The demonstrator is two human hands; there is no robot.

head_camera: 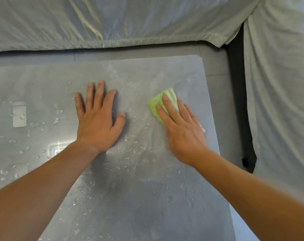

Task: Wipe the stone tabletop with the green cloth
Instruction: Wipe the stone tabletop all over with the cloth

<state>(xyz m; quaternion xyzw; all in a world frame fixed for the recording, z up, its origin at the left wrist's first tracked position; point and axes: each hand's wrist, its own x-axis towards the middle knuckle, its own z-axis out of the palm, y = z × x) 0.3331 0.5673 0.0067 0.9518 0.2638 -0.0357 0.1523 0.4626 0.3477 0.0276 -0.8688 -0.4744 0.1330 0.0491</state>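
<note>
While the left hand (97, 119) lies flat, fingers spread, on the wet stone tabletop (144, 197); right hand (179, 129) presses the green cloth (155, 105), fingers straight.

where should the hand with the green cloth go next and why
Probably drag the folded light green cloth toward you over the grey stone tabletop. The right hand presses it flat near the far right corner, while water droplets lie nearer you, beside the left hand resting flat on the stone.

Right hand (180, 129) presses green cloth (155, 106) on wet tabletop (130, 188).
</note>
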